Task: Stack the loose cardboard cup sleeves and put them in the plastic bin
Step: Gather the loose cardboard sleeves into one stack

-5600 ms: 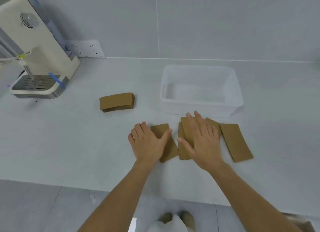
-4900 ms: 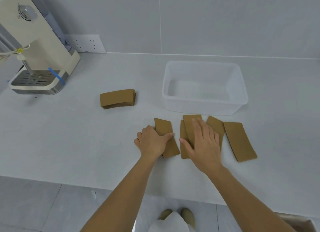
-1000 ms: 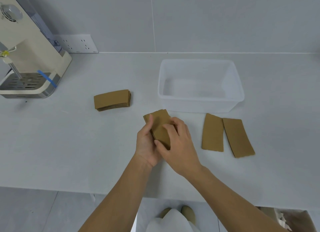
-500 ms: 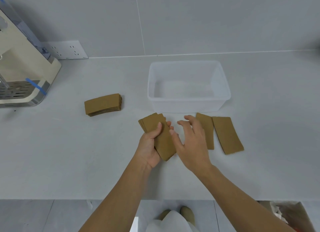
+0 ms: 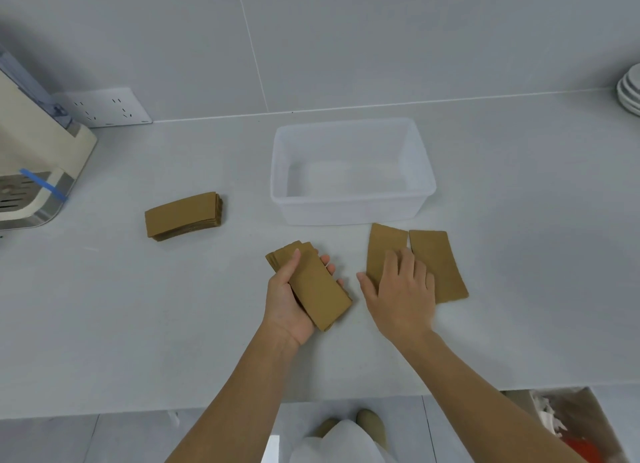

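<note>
My left hand (image 5: 289, 303) grips a small stack of flat brown cardboard sleeves (image 5: 317, 286), thumb on top, just above the counter. My right hand (image 5: 401, 289) lies flat, fingers spread, on a loose sleeve (image 5: 382, 246) on the counter; it holds nothing. A second loose sleeve (image 5: 438, 265) lies right beside it, to the right. The translucent plastic bin (image 5: 353, 208) stands behind both hands with nothing in it. Another neat stack of sleeves (image 5: 183, 215) rests on the counter to the left.
A cream drinks machine (image 5: 31, 171) stands at the far left below a wall socket (image 5: 104, 107). Stacked white plates (image 5: 630, 90) sit at the right edge. The counter's front edge runs below my forearms, with a waste bag (image 5: 568, 424) on the floor at lower right.
My right hand left the stack in my left hand and moved right onto the nearer loose sleeve. The left hand keeps its stack. The view shifted right.
</note>
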